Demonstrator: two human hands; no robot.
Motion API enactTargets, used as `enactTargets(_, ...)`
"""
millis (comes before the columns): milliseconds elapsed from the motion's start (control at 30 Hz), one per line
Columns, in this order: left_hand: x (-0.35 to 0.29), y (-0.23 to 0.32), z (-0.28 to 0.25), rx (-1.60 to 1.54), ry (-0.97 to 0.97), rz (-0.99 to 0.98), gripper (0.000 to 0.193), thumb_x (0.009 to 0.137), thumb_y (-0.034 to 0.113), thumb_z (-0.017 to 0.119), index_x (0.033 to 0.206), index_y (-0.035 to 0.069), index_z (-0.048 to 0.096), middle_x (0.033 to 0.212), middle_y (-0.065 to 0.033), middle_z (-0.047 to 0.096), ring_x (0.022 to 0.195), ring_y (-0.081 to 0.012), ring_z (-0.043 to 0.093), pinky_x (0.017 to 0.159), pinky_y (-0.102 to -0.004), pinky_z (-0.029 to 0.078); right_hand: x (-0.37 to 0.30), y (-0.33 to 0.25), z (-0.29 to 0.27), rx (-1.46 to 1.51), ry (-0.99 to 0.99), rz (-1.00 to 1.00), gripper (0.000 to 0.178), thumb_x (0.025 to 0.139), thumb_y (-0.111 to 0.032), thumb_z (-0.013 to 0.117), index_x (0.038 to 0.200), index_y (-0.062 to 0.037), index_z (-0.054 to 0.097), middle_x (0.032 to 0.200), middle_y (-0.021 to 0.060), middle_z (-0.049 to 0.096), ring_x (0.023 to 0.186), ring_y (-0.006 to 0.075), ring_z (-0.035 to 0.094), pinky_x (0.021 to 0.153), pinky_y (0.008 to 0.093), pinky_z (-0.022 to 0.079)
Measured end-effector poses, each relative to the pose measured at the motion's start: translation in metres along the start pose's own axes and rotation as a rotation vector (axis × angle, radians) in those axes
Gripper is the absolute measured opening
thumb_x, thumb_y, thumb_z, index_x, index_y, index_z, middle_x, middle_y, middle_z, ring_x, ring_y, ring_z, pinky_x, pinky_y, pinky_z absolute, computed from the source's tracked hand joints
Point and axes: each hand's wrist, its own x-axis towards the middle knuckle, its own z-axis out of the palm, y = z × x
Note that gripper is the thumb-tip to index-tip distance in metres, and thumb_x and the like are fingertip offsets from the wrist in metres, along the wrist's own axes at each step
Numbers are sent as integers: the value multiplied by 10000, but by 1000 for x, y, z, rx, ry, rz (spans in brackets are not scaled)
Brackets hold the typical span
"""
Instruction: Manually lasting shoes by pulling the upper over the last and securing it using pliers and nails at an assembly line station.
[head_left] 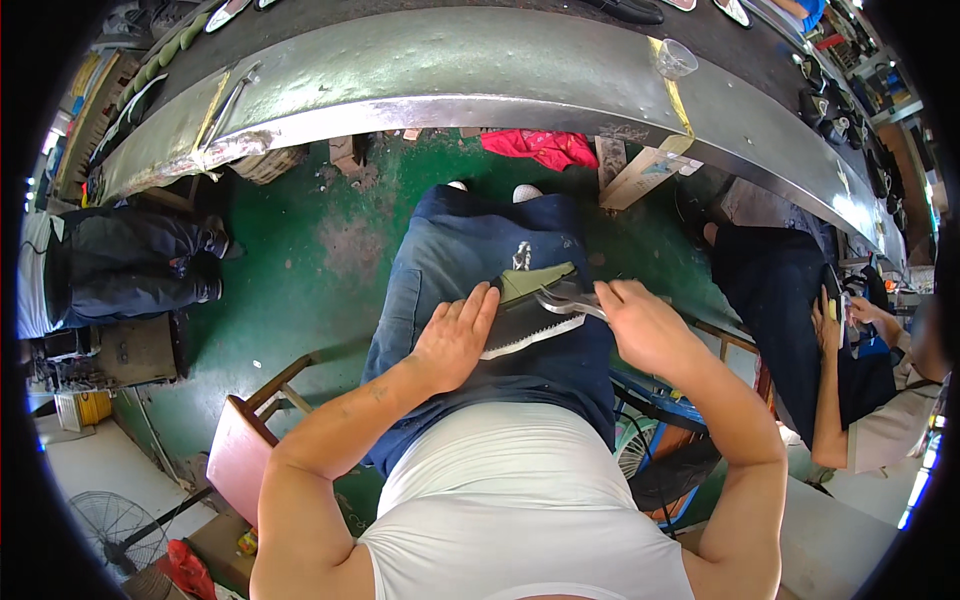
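Note:
Across my lap lies a black shoe upper [520, 325] with a white, jagged-cut edge, set on an olive-green shoe last [536, 283]. My left hand [455, 338] is closed round one end of the upper and last, fingers on top and thumb hidden. In my closed right hand [640, 325] is a pair of metal lasting pincers [572, 302]. The jaws reach over the near side of the last, at the upper's edge; whether they pinch the material I cannot tell. Dark blue trousers [430, 270] lie beneath the work.
A long metal-edged bench [450, 70] curves across the front, with a clear plastic cup [676, 60] and a metal tool [230, 108] on it. Red cloth [540, 148] lies beneath. Co-workers sit right [770, 300] and stand left [130, 255]. A pink-seated chair [238, 455] is at my left.

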Motion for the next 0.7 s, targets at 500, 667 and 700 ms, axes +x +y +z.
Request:
enactTargets(500,6,21,47,-1140,-67,-484,1038,842,256,772,1542,-99,92,1465,-311,431,1375,-367,454,1143,-354,349,-3,-6,29,480,-357,38,341,898,-129,637,1182,53,584,1078,261,660,1039,396,640,908,421,506)
enactTargets(667,10,25,47,-1119,-98,-464,1046,848,241,749,1541,-108,46,1508,-326,362,1420,-365,391,1167,-350,312,13,-23,33,347,-393,25,378,899,-128,615,1180,117,554,1114,301,632,1103,433,604,951,458,490)
enactTargets(700,11,27,45,-1079,-99,-457,1056,844,236,748,1541,-108,34,1520,-330,341,1436,-362,368,1176,-350,297,17,-25,31,279,-415,26,369,904,-132,607,1164,126,559,1089,299,639,1080,427,618,937,466,498)
